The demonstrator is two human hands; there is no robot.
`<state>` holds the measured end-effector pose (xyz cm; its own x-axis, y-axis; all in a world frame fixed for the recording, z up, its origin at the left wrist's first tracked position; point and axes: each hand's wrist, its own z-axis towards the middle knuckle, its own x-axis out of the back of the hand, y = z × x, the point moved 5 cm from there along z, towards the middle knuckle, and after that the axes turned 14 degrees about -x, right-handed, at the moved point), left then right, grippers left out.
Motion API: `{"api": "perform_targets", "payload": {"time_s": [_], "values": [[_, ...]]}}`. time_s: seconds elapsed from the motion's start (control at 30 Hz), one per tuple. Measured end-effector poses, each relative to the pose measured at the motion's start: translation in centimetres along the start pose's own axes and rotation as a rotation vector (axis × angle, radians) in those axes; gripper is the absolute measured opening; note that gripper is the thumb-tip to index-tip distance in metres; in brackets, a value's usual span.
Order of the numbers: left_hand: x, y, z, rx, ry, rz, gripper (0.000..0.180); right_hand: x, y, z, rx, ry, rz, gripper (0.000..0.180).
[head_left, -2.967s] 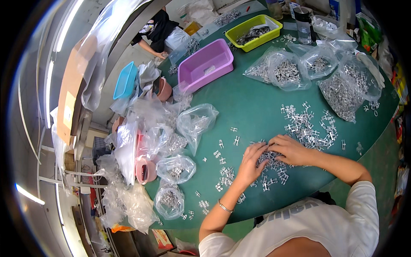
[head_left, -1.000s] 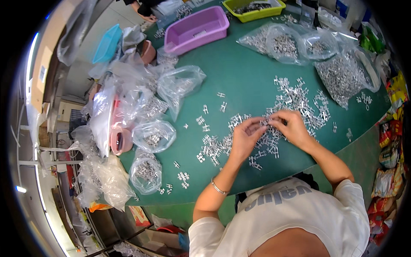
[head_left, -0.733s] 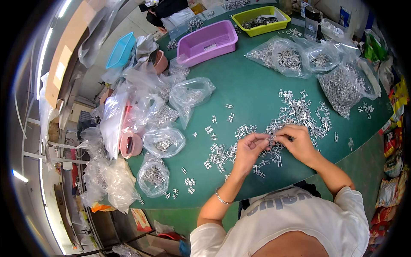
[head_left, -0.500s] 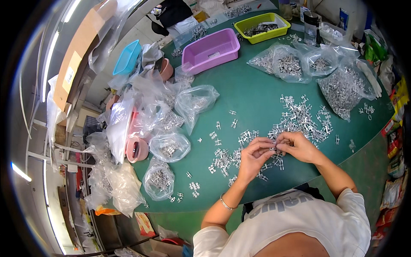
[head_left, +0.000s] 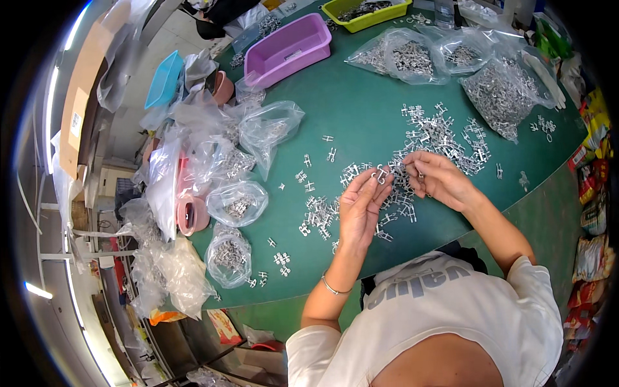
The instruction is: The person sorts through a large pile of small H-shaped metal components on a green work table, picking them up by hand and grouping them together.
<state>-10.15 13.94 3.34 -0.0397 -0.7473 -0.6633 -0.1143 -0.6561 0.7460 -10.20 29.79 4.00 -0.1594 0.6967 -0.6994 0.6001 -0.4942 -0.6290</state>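
Raised between the thumb and fingers of my left hand (head_left: 362, 209) is a small silvery metal fitting (head_left: 381, 175). Just to its right, my right hand (head_left: 442, 182) has its fingers curled inward, and a tiny metal piece (head_left: 421, 174) shows at the fingertips; its shape is too small to make out. The two hands are a little apart. Beneath and beyond them, many loose H-shaped metal fittings (head_left: 431, 134) lie heaped on the green table (head_left: 342, 97). More of these fittings (head_left: 320, 215) are spread left of my left hand.
Clear plastic bags of metal parts stand at the far right (head_left: 500, 93) and along the left side (head_left: 230, 255). A purple bin (head_left: 289, 51) and a yellow-green tray (head_left: 367, 16) sit at the far edge. A pink cup (head_left: 192, 216) stands at the left among bags.
My hands have come apart from each other, the left one now holding a metal fitting up. The whole scene has shifted up and left as the view moved.
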Motion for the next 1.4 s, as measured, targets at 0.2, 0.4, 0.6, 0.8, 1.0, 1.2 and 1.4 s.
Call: {"api": "perform_targets", "payload": {"time_s": [0.2,0.4,0.6,0.8,1.0,1.2,1.4], "values": [[-1.3,-1.0,-0.6,0.074,-0.061,0.22,0.025,-1.2,-0.9,-1.0,0.215,0.302,-0.622,0.015],[-3.9,-1.0,-0.5,-0.041,-0.254,0.315,0.037,0.8,-4.8,-4.8,0.55,0.664,-0.88,0.014],[-0.4,-2.0,0.0,-0.106,-0.358,0.737,0.032,3.4,-19.5,-14.4,0.961,1.501,-1.343,0.017],[-0.1,-1.3,0.2,-0.307,-0.42,1.125,0.033,5.3,-21.4,-14.9,0.889,1.533,-1.395,0.02],[-0.8,-1.8,0.8,-0.535,-0.518,1.578,0.045,4.4,-11.8,-10.5,0.502,0.699,-0.958,0.026],[1.6,-2.2,0.6,-0.485,-0.542,1.67,0.038,3.9,-4.0,-4.6,0.57,0.711,-1.423,0.023],[1.1,-1.1,0.8,-0.584,-0.362,1.65,0.039,4.7,-1.0,-2.8,0.44,0.663,-1.577,0.027]]}}
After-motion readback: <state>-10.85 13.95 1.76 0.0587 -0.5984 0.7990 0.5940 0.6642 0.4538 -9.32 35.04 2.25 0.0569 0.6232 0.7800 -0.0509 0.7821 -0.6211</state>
